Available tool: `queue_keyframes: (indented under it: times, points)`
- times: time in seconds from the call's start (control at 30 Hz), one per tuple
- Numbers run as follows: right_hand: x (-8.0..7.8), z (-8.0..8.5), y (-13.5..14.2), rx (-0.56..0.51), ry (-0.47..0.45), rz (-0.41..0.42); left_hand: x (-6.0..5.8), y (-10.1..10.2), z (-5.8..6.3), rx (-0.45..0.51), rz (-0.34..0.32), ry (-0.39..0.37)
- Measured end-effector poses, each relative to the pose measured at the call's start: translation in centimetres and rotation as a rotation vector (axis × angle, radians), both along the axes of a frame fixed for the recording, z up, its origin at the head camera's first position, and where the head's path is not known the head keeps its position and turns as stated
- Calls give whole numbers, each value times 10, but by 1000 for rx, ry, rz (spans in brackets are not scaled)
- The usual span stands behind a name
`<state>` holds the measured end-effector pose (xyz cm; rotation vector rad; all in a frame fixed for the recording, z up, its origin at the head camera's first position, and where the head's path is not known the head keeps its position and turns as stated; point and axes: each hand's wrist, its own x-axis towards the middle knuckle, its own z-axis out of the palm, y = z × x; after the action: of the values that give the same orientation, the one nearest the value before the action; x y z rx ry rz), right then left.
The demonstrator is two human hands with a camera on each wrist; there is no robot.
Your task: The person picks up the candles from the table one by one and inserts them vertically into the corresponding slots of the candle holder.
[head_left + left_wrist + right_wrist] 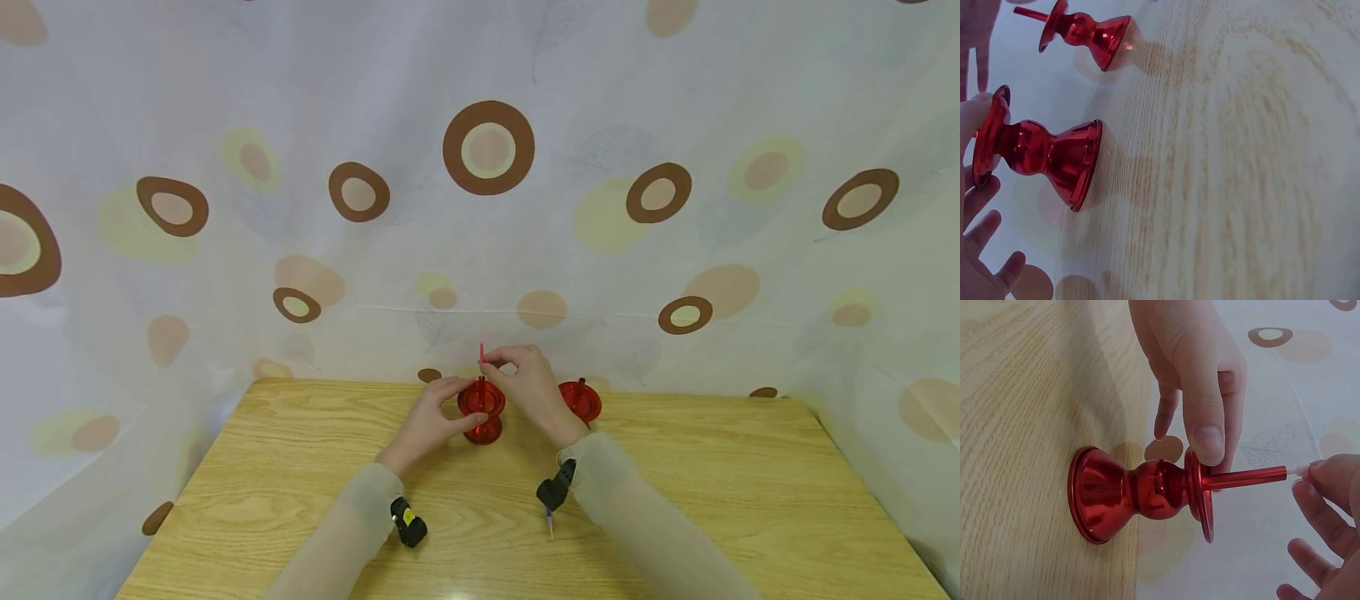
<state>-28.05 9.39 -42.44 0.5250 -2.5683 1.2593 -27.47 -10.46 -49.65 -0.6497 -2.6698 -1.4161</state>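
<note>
"Candlestick [1157,490] between the hands, upright on the table [712,450]. Why does the left hand [435,412] grip its dish [1202,511]?"

"To steady it, I'd guess: the thumb is on the near side of the rim, the fingers on the far side."

"And the right hand [527,383]?"

"It pinches a slim pink stick [482,350], held upright just over the tube [1244,479], probably to line the two up. Whether the tip is inside, I can't tell."

"How do the arms sit?"

"Both forearms [660,517] slant inward. The left hand is low, beside the dish; the right is higher, fingers pointing left. A second candlestick [588,407] stands just right of the right hand, held by neither."
</note>
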Motion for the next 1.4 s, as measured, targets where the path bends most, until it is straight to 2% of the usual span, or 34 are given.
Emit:
queue_keyframes:
  times: [0.27, 0.7, 1.4]
  points:
    - [2, 0, 0, 8, 2, 7, -1, -1, -1, 1, -7, 18]
    - [3, 0, 1, 34, 4, 4, 0, 0, 0, -6, 9, 5]
    - [2, -2, 3, 62, 18, 11, -2, -1, -1, 14, -9, 24]
